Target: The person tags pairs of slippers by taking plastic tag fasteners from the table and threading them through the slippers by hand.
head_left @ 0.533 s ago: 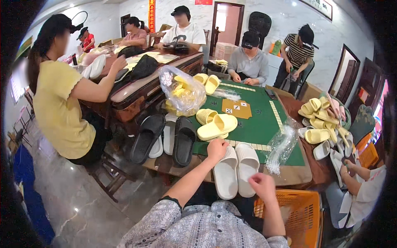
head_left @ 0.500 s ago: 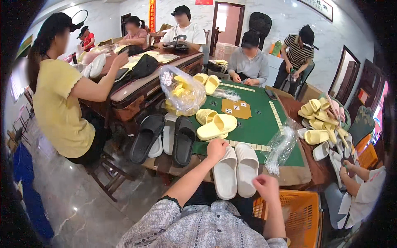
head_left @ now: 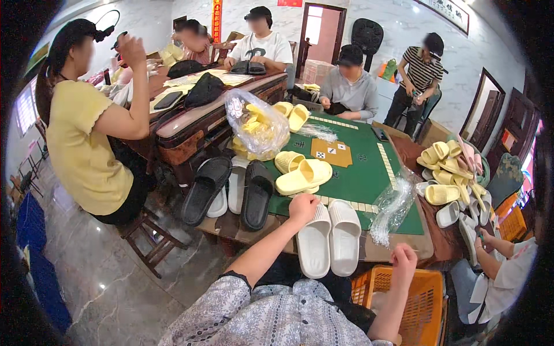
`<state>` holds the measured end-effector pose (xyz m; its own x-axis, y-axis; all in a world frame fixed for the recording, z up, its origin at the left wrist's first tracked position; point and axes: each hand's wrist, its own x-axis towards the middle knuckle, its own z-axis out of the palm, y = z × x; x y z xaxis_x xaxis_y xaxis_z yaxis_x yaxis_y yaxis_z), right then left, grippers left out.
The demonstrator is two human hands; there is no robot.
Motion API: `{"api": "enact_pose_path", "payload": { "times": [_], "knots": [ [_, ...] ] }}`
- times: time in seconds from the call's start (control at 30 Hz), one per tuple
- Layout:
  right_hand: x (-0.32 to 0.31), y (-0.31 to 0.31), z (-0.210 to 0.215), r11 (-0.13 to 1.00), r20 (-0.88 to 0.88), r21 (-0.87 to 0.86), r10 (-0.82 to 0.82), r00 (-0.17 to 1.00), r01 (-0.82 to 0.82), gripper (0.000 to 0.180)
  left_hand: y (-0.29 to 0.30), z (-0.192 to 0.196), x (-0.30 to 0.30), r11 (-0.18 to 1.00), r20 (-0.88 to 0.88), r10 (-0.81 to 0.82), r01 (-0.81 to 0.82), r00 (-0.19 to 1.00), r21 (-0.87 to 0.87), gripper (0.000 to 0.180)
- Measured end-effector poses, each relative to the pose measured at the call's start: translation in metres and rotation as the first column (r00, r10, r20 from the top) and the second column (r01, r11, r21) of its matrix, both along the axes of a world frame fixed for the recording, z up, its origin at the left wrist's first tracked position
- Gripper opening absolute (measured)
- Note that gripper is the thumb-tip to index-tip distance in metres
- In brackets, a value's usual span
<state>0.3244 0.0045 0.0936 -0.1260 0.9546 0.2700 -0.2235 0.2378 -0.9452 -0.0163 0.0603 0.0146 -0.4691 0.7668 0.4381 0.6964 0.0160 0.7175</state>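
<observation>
A pair of white slippers [head_left: 345, 248] lies side by side at the near table edge, toes pointing away from me. My left hand [head_left: 303, 209] is closed at the left slipper's strap, its fingertips against the strap's far edge. Off to the right, above an orange crate, my right hand [head_left: 403, 259] is raised with its fingers pinched. A thin pale bit shows at those fingertips, too small to name. Between that hand and the slippers' far end lies a clear bag of thin white plastic strips [head_left: 388, 222]. Yellow slippers [head_left: 306, 176] are stacked just beyond my left hand.
Black slippers [head_left: 257, 195] rest on white ones at the left table corner. A clear bag of yellow pieces [head_left: 258, 124] stands behind them. Slippers are heaped on a brown cloth [head_left: 418, 151] at right. The orange crate [head_left: 424, 297] sits below. Several co-workers sit or stand around.
My right hand has moved right, away from the right white slipper, and now hangs over the crate. My left hand stays at the left slipper. At left, a co-worker's hand has risen.
</observation>
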Motion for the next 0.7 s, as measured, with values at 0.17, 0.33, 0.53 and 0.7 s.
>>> {"api": "enact_pose_path", "payload": {
  "times": [0.17,0.33,0.53,0.7],
  "knots": [
    [-0.047,0.003,0.008,0.984,-0.244,-0.162,0.037,0.969,-0.079,0.010,0.001,0.005,-0.003,0.996,-0.072,-0.041,0.036,0.997,-0.082,0.022],
    [-0.070,0.020,-0.028,0.992,0.401,-0.085,0.121,0.908,-0.094,0.016,0.009,0.027,0.006,0.971,0.022,-0.223,0.224,0.975,-0.085,0.021],
    [-0.094,0.033,-0.058,0.989,0.844,0.141,-0.101,0.527,-0.036,0.022,0.038,0.018,0.035,0.921,-0.013,-0.386,0.384,0.923,-0.065,0.021],
    [-0.113,0.049,-0.079,0.999,0.626,-0.028,0.038,0.779,-0.027,0.018,0.046,0.008,0.044,0.801,-0.014,-0.598,0.596,0.802,-0.065,0.022]
  ]
}}
